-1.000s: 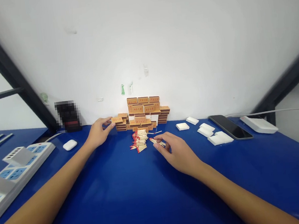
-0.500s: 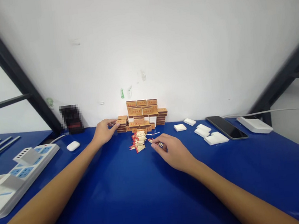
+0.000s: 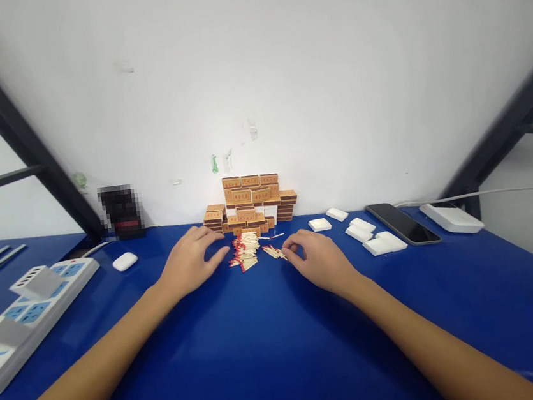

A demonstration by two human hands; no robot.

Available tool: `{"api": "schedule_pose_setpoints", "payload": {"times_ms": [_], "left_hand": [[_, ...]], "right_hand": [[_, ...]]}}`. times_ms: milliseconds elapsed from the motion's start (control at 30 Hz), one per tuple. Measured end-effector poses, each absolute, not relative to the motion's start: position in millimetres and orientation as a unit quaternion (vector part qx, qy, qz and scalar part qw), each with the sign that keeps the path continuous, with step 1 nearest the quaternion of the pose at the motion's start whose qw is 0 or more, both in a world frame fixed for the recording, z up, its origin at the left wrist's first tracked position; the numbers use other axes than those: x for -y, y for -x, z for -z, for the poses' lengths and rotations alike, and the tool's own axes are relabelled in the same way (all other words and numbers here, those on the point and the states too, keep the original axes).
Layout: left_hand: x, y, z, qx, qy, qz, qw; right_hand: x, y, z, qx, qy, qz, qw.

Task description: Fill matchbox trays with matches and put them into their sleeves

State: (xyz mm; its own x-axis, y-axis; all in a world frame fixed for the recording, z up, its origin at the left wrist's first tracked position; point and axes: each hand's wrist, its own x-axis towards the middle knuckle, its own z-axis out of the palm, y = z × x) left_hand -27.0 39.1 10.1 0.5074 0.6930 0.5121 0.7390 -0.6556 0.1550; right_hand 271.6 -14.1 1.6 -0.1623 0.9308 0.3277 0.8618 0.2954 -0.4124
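A heap of red-tipped matches point(image 3: 244, 252) lies on the blue table point(image 3: 273, 340) in front of a stack of tan matchboxes point(image 3: 250, 203) against the wall. My left hand point(image 3: 191, 261) rests just left of the heap, fingers stretched toward it and holding nothing. My right hand point(image 3: 319, 259) sits right of the heap, its fingertips pinched on a small bunch of matches point(image 3: 273, 251) lying on the table.
White inner trays point(image 3: 364, 232) lie at the right, with a dark phone point(image 3: 402, 223) and a white box point(image 3: 451, 217) beyond. At the left are a white power strip point(image 3: 23, 308), a white earbud case point(image 3: 124, 261) and a dark object by the wall.
My left hand has let go of a matchbox at the stack's left end and drawn back to the match heap. The right hand shifted slightly forward with its small bunch of matches.
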Motion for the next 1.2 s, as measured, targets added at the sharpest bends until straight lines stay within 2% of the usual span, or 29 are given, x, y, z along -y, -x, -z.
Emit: {"api": "schedule_pose_setpoints", "payload": {"times_ms": [233,400,667,800,933,1100,1200], "left_hand": [[-31.7,27.2,-6.0,0.347,0.902,0.256,0.005],[-26.3,25.3,-7.6,0.323,0.912,0.252,-0.031],[-11.5,14.2,-8.5,0.286,0.915,0.284,-0.012],[-0.3,6.8,-7.7,0.289,0.915,0.282,-0.024],[6.6,0.8,-1.9,0.288,0.928,0.233,-0.044],[5.7,0.6,5.1,0.298,0.932,0.199,-0.061],[5.4,1.2,5.8,0.302,0.930,0.194,-0.074]], "right_hand": [[-12.2,-319.0,-6.0,0.686,0.691,0.029,0.227],[-28.3,-342.8,2.7,0.647,0.735,0.042,0.197],[-12.0,-318.5,-7.3,0.734,0.654,0.011,0.183],[24.2,-269.8,-16.6,0.812,0.518,-0.099,0.251],[45.2,-236.6,-14.1,0.841,0.446,-0.171,0.254],[26.6,-260.7,-11.0,0.807,0.503,-0.111,0.287],[11.4,-283.8,-7.4,0.778,0.574,-0.077,0.245]]}}
